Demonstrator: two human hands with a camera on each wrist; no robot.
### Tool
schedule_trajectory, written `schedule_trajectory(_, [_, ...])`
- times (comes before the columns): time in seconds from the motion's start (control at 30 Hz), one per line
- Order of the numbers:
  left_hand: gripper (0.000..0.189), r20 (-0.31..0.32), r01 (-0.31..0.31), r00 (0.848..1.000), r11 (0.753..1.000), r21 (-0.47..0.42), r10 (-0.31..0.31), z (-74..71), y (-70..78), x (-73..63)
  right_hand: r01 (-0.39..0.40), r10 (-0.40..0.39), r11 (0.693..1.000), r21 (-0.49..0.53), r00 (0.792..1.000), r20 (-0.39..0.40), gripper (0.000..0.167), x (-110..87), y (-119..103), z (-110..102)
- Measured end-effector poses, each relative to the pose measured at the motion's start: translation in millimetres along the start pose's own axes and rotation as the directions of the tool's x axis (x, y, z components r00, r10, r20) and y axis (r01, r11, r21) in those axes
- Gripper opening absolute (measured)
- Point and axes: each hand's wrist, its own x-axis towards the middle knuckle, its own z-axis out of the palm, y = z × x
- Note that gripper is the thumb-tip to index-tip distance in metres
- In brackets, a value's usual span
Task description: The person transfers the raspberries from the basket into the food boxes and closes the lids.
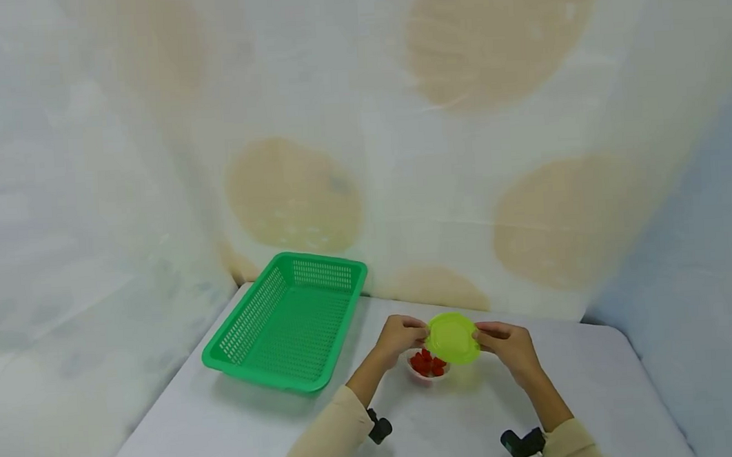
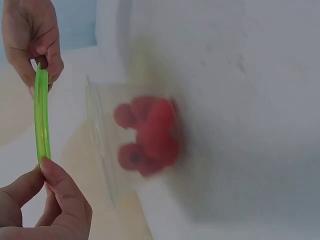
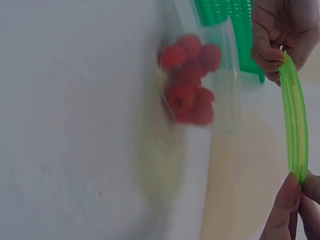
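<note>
A round yellow-green translucent lid (image 1: pixel 453 338) is held in the air between both hands. My left hand (image 1: pixel 400 338) pinches its left edge between thumb and fingers, and my right hand (image 1: pixel 510 347) pinches the opposite edge. Below and slightly left of the lid stands a clear tub (image 1: pixel 413 372) on the table, uncovered, with several red pieces (image 1: pixel 427 363) inside that look like raspberries. Both wrist views show the lid (image 2: pixel 43 117) edge-on, apart from the tub's rim (image 2: pixel 100 140). Neither hand touches the tub.
A green rectangular basket (image 1: pixel 284 329) with slotted walls rests on the table's left side, near the back edge. The white table (image 1: pixel 451 431) meets a hanging patterned sheet (image 1: pixel 426 184) behind and at the sides. Each wrist wears a small black camera (image 1: pixel 523 444).
</note>
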Motion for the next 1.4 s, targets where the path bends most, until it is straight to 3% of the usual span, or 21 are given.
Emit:
schedule_trajectory(0.33, [0.007,-0.049,0.068,0.997,0.998,0.005,-0.067,-18.9,-23.3,-6.3,-0.049,0.051,0.998,-0.038,0.998,0.039,0.033,-0.5,14,27])
schedule_trajectory(0.67, [0.008,0.0,0.149,0.989,0.989,-0.004,-0.149,-29.8,-30.0,-7.9,-0.048,0.05,0.988,-0.147,0.999,0.01,0.029,-2.8,25,34])
schedule_trajectory(0.83, [0.021,0.026,0.165,0.986,0.986,-0.017,-0.165,-34.3,-33.6,-6.6,-0.073,0.074,0.977,-0.201,0.997,-0.005,0.031,-0.8,25,36])
schedule_trajectory(0.97, [0.031,0.065,0.21,0.977,0.974,-0.088,-0.204,-37.9,-38.9,-4.0,-0.13,0.136,0.976,-0.175,0.991,0.019,0.035,1.3,28,37])
schedule_trajectory(1.1, [0.028,0.086,0.242,0.969,0.961,-0.131,-0.232,-40.3,-42.7,-1.7,-0.157,0.164,0.982,-0.107,0.985,0.057,0.035,2.1,29,39])
schedule_trajectory(1.27, [0.022,0.102,0.224,0.972,0.962,-0.156,-0.21,-42.8,-41.8,0.7,-0.158,0.16,0.987,-0.024,0.983,0.09,0.032,3.3,29,43])
schedule_trajectory(1.4, [0.02,0.12,0.192,0.976,0.978,-0.087,-0.181,-43.1,-35.9,0.0,-0.181,0.18,0.983,0.01,0.979,0.093,0.03,5.0,29,46])
